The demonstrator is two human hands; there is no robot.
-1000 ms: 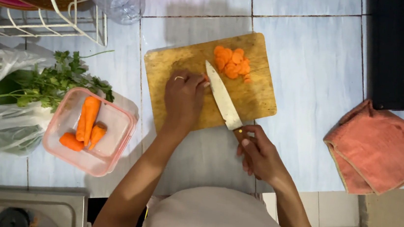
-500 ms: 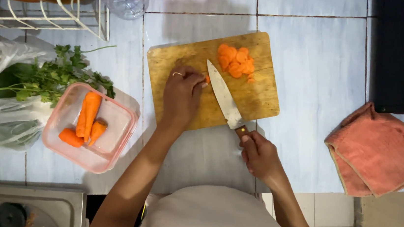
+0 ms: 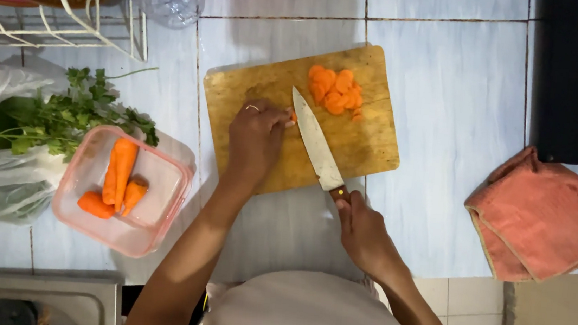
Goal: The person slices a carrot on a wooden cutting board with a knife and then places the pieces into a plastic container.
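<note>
Since the earlier frame your hands have barely shifted, the blade staying beside the same carrot stub. Your left hand [image 3: 255,136] lies curled, fingertips pinning a small orange carrot stub [image 3: 293,118] to the rectangular wooden cutting board [image 3: 368,145]. Your right hand [image 3: 361,229] is closed round the handle of the steel kitchen knife [image 3: 315,142], whose long axis runs from your right hand up and leftward, blade just right of the stub. Your left hand is nearer it. Round carrot slices [image 3: 336,89] are heaped farther up the board. Left on the tiled counter [image 3: 452,79] sits a pink plastic container [image 3: 116,231] of whole carrots [image 3: 118,171]; right, a folded pink cloth [image 3: 541,219].
</note>
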